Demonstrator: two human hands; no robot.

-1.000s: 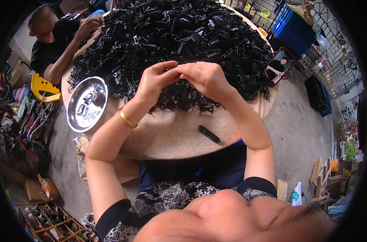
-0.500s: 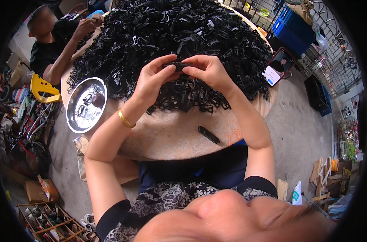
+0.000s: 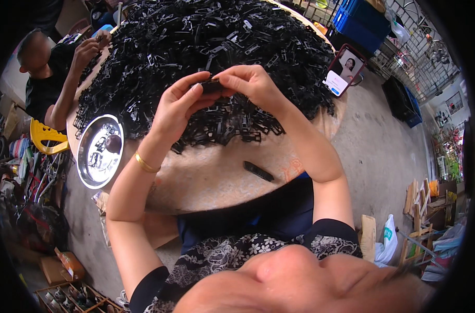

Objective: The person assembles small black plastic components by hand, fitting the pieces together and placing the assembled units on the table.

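Between my two hands is a small black plastic part (image 3: 211, 86), held up above the near side of a big heap of similar black plastic pieces (image 3: 222, 41). My left hand (image 3: 179, 101) has thumb and fingers closed round its left end. From the other side my right hand (image 3: 250, 86) pinches the part with thumb and forefinger. Fingers hide much of its shape. On the bare front of the round table (image 3: 206, 182) lies a dark, narrow object like a folding knife handle (image 3: 258, 171).
A shiny metal tray (image 3: 86, 175) with a few black pieces and a round dark item stands at the table's left. A phone (image 3: 345, 70) leans at the right edge. Another person (image 3: 55, 78) works at the far left, near a yellow chair (image 3: 48, 138). Blue crates (image 3: 360, 23) stand far right.
The whole view has shifted, with the table sitting farther left. My right hand's fingers have drawn together into a pinch on the part, while the left keeps its hold.
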